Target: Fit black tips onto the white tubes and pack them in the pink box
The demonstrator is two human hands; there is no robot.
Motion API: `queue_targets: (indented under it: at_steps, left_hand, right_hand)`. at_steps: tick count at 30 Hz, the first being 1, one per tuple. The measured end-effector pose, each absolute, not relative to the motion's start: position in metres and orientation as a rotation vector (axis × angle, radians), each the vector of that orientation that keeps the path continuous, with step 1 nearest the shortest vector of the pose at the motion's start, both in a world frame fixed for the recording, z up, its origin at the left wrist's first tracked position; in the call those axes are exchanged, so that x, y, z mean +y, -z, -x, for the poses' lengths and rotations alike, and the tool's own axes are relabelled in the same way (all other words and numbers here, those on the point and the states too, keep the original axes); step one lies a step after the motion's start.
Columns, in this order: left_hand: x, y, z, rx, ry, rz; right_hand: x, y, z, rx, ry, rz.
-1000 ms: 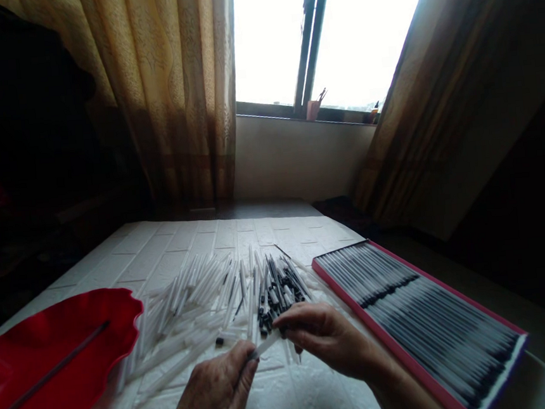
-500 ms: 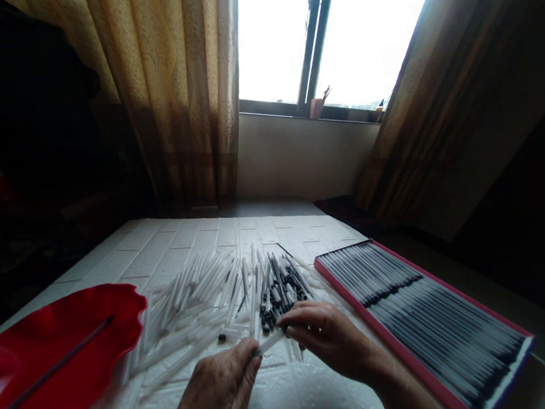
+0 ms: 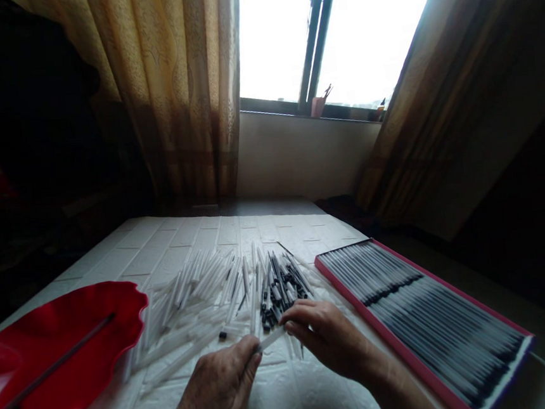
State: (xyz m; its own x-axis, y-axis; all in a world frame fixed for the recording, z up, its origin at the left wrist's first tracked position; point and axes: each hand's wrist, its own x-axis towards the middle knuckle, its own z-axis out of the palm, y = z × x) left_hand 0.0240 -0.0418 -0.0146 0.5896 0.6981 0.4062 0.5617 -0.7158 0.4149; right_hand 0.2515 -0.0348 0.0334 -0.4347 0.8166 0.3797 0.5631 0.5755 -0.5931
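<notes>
Just in front of the pile of clear tubes (image 3: 199,300), I am pinching one clear tube (image 3: 271,339) between both hands: left hand (image 3: 222,387) gripping its near end, right hand (image 3: 325,337) its far end, its long axis slanting up-right. The red-rimmed box (image 3: 425,318) is lying right of the pile, bare desk (image 3: 289,400) nearer me.

Your head camera is looking forward and down, close over the counter (image 3: 265,230), facing the window (image 3: 334,33) at twelve o'clock.

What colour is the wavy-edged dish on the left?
Red, seen best in the head view: the dish holds one thin dark rod.
</notes>
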Motion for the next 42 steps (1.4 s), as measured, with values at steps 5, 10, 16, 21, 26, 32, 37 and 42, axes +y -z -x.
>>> queue_targets:
  at_steps: [5,10,16,21,26,32,37,42]
  left_hand:
    - [-0.0414,0.0159,-0.0236,1.050,-0.792,-2.583]
    - [-0.0415,0.0157,-0.0237,1.055,-0.775,-2.585]
    - [-0.0407,0.0136,-0.0237,1.068,-0.740,-2.582]
    - [-0.0407,0.0159,-0.0244,1.101,-0.740,-2.569]
    - [-0.0423,0.0191,-0.0245,1.116,-0.744,-2.563]
    - [-0.0417,0.0138,-0.0238,1.088,-0.732,-2.573]
    - [-0.0426,0.0128,-0.0236,1.068,-0.729,-2.585]
    - [-0.0430,0.0158,-0.0242,1.099,-0.733,-2.577]
  right_hand:
    - [-0.0354,-0.0333,-0.2521,-2.199,-0.475,1.113]
    - [-0.0349,-0.0334,-0.2510,-2.147,-0.560,1.057]
    - [-0.0352,-0.0351,-0.2503,-2.091,-0.632,0.972]
    - [-0.0354,-0.0349,-0.2507,-2.102,-0.578,0.983]
    - [-0.0349,-0.0354,-0.2513,-2.136,-0.541,1.017]
    - [-0.0333,-0.0350,-0.2516,-2.168,-0.507,1.061]
    - [-0.0346,-0.0338,-0.2510,-2.186,-0.498,1.086]
    - [-0.0348,-0.0331,-0.2497,-2.205,-0.437,1.141]
